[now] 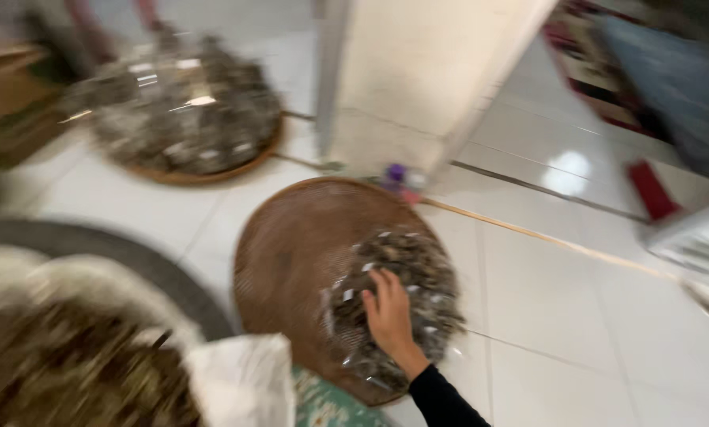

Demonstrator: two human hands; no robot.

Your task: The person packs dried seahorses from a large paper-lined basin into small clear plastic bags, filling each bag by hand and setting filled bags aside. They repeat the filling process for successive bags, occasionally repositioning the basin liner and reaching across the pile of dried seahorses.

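Note:
The view is blurred by motion. My right hand (388, 315), in a black sleeve, lies flat, palm down, on a heap of small dark and silvery pieces (418, 277). The heap fills the right side of a round brown woven tray (291, 253) on the white tiled floor. The fingers rest on the heap and do not seem to grip anything. My left hand is out of view.
A second round tray (184, 111) heaped with similar pieces lies at the upper left. A white sack (236, 379) of brownish material sits at the bottom left inside a grey round rim (125, 253). A white pillar (418, 71) stands behind the tray. A thin stick (544, 237) runs rightwards.

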